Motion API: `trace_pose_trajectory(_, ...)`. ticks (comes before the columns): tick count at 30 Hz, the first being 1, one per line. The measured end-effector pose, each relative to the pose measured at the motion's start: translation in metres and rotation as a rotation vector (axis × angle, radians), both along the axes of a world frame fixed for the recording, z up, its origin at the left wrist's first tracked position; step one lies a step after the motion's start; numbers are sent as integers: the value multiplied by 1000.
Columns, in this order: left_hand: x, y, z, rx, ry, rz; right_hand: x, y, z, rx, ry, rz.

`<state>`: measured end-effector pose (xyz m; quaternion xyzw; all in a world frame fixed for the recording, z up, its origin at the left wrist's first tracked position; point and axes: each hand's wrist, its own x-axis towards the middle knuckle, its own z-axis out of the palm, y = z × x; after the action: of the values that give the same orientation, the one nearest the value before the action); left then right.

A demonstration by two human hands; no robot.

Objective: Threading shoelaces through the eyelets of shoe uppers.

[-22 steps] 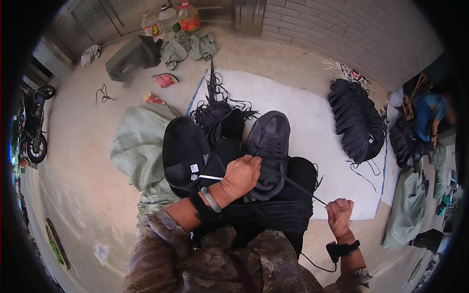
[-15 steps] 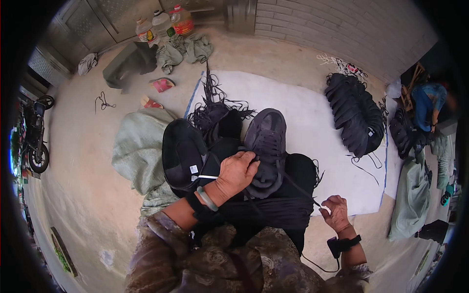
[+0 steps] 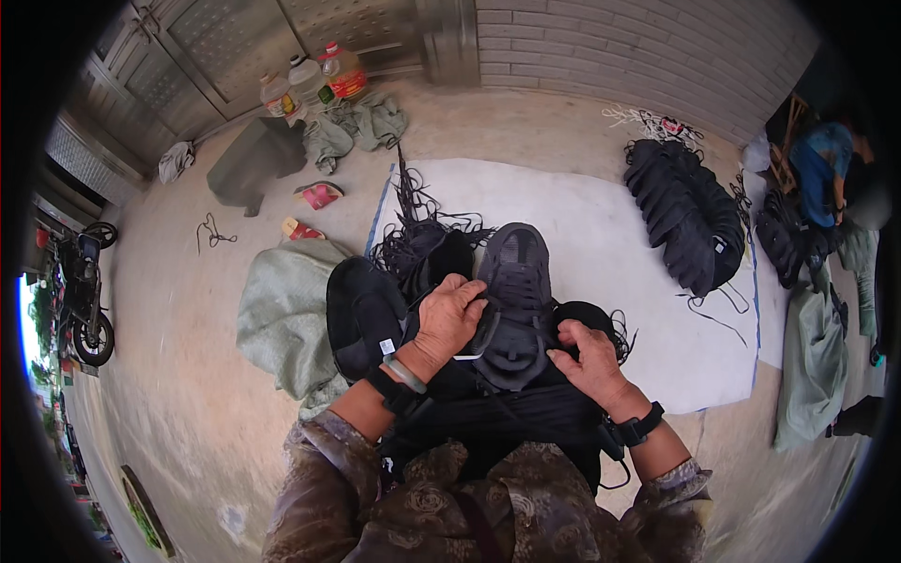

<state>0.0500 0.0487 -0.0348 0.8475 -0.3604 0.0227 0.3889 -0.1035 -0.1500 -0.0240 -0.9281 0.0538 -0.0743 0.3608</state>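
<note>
One bare right hand (image 3: pixel 591 366), thumb and forefinger parted, has come in beside the dark-grey mesh lace-up shoe (image 3: pixel 514 281) over the black-clothed lap (image 3: pixel 450 422), its outward pull over; the bunched left hand (image 3: pixel 449 324) hides its grip.

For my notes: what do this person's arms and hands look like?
The gloveless left hand and right hand emerge from brown, patterned fabric sleeves. Each wrist wears a black strap, the left also a pale, round bangle. A thin black cable loops near the right strap.
</note>
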Motion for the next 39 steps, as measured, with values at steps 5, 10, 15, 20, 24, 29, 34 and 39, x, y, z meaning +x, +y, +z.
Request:
trace_pose_trajectory(5,1,-7,16,119,-400,-203,11,5,-1,180,57,-6)
trace_pose_trajectory(10,8,-11,12,277,-557,-428,22,12,1,141,65,0)
trace_pose_trajectory(15,5,-18,16,344,-442,-379,26,12,0,155,37,-14)
trace_pose_trajectory(20,3,-15,14,245,-272,-280,25,15,6,130,96,-82)
trace_pose_trajectory(24,8,-15,24,377,-253,-346,23,13,2,85,72,-52)
trace_pose_trajectory(29,22,-18,36,182,308,-341,24,15,5,106,13,-22)
trace_pose_trajectory(34,28,-24,39,128,631,-345,24,15,3,99,4,-27)
trace_pose_trajectory(39,19,-32,37,307,-189,-555,25,14,-1,105,11,-28)
